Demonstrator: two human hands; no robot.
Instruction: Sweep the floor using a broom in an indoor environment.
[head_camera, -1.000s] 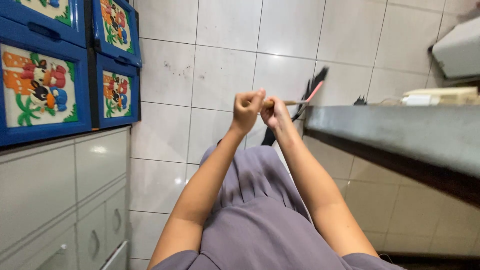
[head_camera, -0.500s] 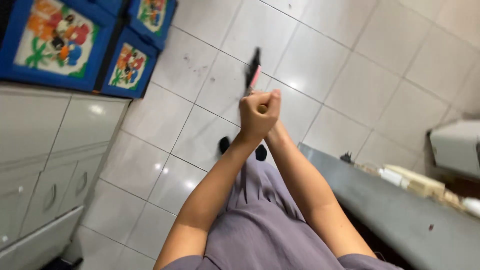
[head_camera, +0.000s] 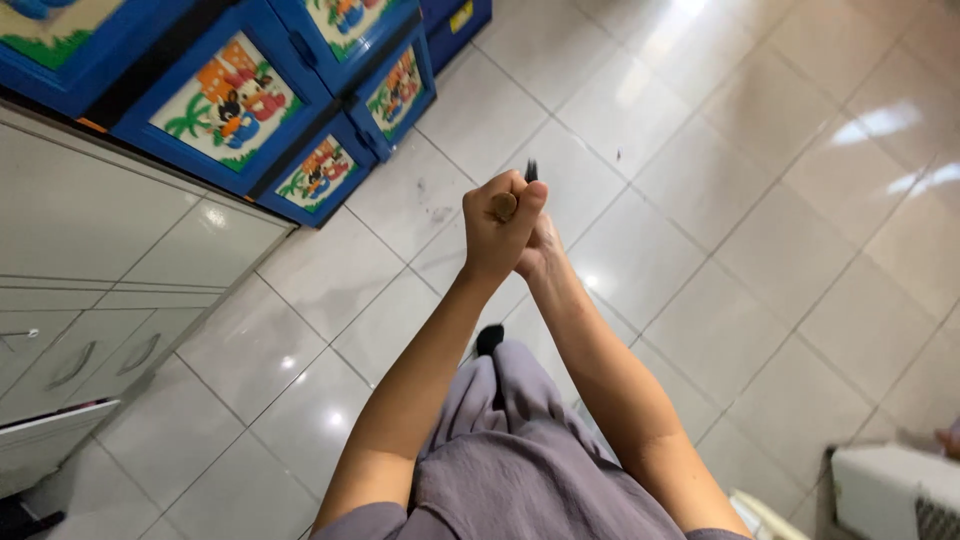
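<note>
**A:** What am I looking at on your end?

**B:** I'm looking straight down over both arms. My left hand (head_camera: 500, 232) is curling into a tight fist around a wooden handle (head_camera: 503, 206); I'm seeing its round, tan end poking out of the top of the fist. My right hand (head_camera: 541, 253) is sitting just behind and under the left one, touching it, and mostly hidden by it.

**A:** Is the right hand gripping the handle too?

**B:** I can't tell. Its fingers are tucking out of sight behind the left fist, so I'm not seeing whether they're closing on anything.

**A:** Where is the handle pointing?

**B:** It's pointing away from me and down toward the floor, nearly end-on to the camera. A small dark tip (head_camera: 531, 171) is showing just past the knuckles; what it belongs to is too foreshortened to make out.

**A:** And around the hands?

**B:** Glossy pale floor tiles (head_camera: 760, 190) are filling most of the view, catching bright reflections at upper right. Blue drawers with colourful cartoon panels (head_camera: 240, 100) are standing at upper left, well apart from the hands. Below them a white cabinet (head_camera: 110, 300) with curved pulls is running down the left edge. I'm wearing a grey-purple garment (head_camera: 520, 450), and a dark foot (head_camera: 489, 339) is peeking out beneath it. A white box-shaped thing (head_camera: 885, 490) is sitting at the lower right corner.
</note>
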